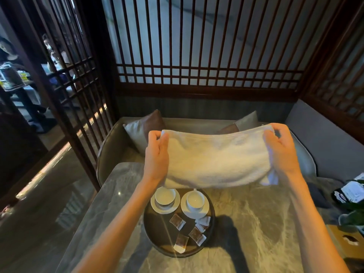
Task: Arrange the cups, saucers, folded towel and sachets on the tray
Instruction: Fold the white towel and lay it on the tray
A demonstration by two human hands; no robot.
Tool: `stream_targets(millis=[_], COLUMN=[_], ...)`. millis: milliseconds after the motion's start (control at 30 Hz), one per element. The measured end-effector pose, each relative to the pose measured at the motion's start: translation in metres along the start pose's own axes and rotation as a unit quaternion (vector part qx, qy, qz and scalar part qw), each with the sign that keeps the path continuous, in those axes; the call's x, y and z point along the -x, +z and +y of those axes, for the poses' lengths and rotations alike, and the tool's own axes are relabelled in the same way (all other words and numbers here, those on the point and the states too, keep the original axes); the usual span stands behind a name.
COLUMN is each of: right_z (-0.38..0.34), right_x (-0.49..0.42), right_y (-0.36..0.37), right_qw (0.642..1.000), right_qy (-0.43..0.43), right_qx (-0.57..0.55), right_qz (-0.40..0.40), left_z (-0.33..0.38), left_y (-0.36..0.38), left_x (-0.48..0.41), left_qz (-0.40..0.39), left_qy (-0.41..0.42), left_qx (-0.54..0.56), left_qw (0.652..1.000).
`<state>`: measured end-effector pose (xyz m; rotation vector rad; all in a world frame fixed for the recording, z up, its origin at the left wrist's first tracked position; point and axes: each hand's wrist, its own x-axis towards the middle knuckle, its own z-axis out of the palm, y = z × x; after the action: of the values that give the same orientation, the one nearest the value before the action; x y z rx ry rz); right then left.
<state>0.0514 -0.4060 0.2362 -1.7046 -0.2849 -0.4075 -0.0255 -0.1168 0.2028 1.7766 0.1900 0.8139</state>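
Two cups (165,196) on saucers (195,210) and the sachets (195,233) sit on the tray (149,231); the left hand (157,154) and right hand (281,150) pinch the towel's (216,160) far corners above it, folding and placement remaining.

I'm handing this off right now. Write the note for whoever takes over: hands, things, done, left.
Left hand: shut on the towel's left end.
Right hand: shut on its right end.
Towel: white, stretched between both hands in the air above the tray's far side, hiding that part.
Tray: round, dark, on the marble table.
Done: two cups on saucers side by side on the tray; sachets lie loose on its near half.
Left: finish folding the towel, set it on the tray, perhaps tidy the sachets.
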Motion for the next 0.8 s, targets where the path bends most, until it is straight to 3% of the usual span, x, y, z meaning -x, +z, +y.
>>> stream_targets(millis=[267,633,800], right_z=[-0.007,0.002,-0.006], right_x=[0.009,0.036,0.074], right_y=[0.0,0.031,0.073], right_qw=[0.997,0.983,0.986], right_qy=[-0.025,0.015,0.019], right_qx=[0.014,0.15,0.147], right_qz=[0.073,0.103,0.082], left_z=[0.006,0.004,0.021], left_y=[-0.001,0.025,0.054], left_x=[0.0,0.028,0.063], left_qz=[0.07,0.065,0.032], left_qy=[-0.038,-0.023,-0.073], left_qx=[0.011,-0.078,-0.083], left_qw=[0.997,0.995,0.993])
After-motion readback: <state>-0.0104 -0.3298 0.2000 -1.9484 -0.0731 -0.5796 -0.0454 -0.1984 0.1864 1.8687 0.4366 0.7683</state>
